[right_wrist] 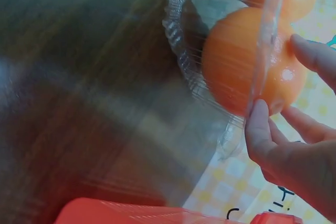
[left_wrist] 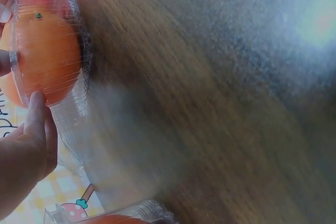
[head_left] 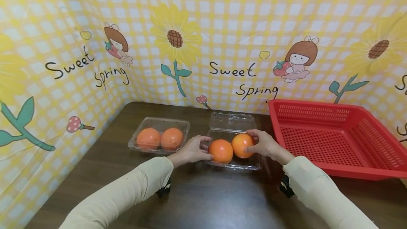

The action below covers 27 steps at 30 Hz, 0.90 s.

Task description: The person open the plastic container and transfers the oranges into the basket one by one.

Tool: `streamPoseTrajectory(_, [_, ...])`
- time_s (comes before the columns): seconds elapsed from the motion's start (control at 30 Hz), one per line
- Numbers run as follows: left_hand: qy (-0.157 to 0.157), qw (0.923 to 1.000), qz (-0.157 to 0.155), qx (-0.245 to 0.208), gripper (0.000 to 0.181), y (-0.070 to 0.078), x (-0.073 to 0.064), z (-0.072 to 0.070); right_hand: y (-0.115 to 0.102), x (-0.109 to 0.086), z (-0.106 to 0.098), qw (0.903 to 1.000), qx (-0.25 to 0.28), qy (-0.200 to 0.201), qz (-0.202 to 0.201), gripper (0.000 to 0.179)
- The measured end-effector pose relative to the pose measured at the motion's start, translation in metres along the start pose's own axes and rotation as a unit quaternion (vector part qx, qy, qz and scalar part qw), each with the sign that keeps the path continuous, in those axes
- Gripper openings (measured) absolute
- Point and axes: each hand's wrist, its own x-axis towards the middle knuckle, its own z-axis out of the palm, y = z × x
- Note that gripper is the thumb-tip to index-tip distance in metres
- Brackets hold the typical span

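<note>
The left orange (head_left: 220,151) and the right orange (head_left: 243,145) sit side by side in a clear open box (head_left: 233,166). They look as if they touch. Their row goes from left to right, and we see the right orange a bit farther back. The row lies between our two hands. This seems to matter most: the left orange is nearer our left hand, and the right orange is nearer our right hand.

Our left hand (head_left: 192,150) comes in at the left end of the box. Its thumb and fingers are spread apart beside the left orange. The side of the box is there too, so we cannot tell if we grip the fruit or only touch it. Our right hand (head_left: 266,145) bends around the outer side of the right orange. We hold that orange between thumb and fingers, with some fingertips by the box wall.

The clear lid (head_left: 232,120) is folded back behind the fruit, on the side away from us. To the left, well apart from the open box, is a closed box (head_left: 166,122) with two more oranges (head_left: 148,138) in it. To the right, near our right hand, is a big red basket (head_left: 353,172). All of these stand on the dark brown worktop (head_left: 219,197). Behind it hangs a yellow checked cloth (head_left: 222,17) with flowers on it.
</note>
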Motion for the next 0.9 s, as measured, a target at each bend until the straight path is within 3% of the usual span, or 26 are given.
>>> streamPoseTrajectory(0.23, [-0.002, 1.0, 0.0, 0.003, 0.06, 0.0, 0.001, 0.0, -0.003, 0.002, -0.001, 0.9993, -0.033, -0.014, 0.007, 0.067])
streamPoseTrajectory(0.5, [0.001, 1.0, 0.006, 0.005, 0.06, -0.003, 0.002, 0.002, 0.0, 0.003, 0.002, 0.998, -0.062, 0.0, 0.014, 0.072])
streamPoseTrajectory(0.9, [0.01, 0.9999, 0.005, -0.004, 0.059, -0.004, 0.003, 0.003, 0.007, -0.001, 0.008, 0.998, -0.036, 0.04, 0.033, 0.074])
